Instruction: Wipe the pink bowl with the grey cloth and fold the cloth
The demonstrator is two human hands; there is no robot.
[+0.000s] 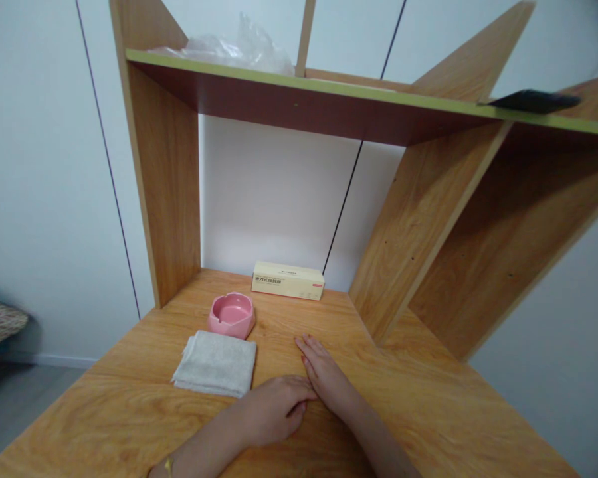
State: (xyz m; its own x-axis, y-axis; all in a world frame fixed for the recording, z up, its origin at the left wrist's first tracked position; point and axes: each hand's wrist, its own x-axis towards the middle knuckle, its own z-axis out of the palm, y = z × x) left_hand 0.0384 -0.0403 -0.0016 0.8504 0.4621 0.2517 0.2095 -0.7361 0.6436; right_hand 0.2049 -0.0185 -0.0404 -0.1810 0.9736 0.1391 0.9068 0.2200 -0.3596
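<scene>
My right hand (325, 373) lies flat on the wooden desk (418, 411) with its fingers stretched forward. My left hand (279, 408) rests beside it, fingers loosely bent and pointing right, the fingertips touching the right hand near its wrist. I see nothing held in either hand. Just up and left of my left hand is a folded light grey cloth (216, 364). Directly behind the cloth stands a pink angular ashtray (233, 325) with notches in its rim. A long cream box (288, 281) with printed lettering sits at the back, against the wall.
An upright wooden panel (167, 186) bounds the desk at the left, and a slanting divider (428, 226) stands at the right. Overhead runs a shelf (349, 89) with a clear plastic bag (239, 48) and a flat black object (535, 101) on it. Patterned fabric (0, 325) shows at far left.
</scene>
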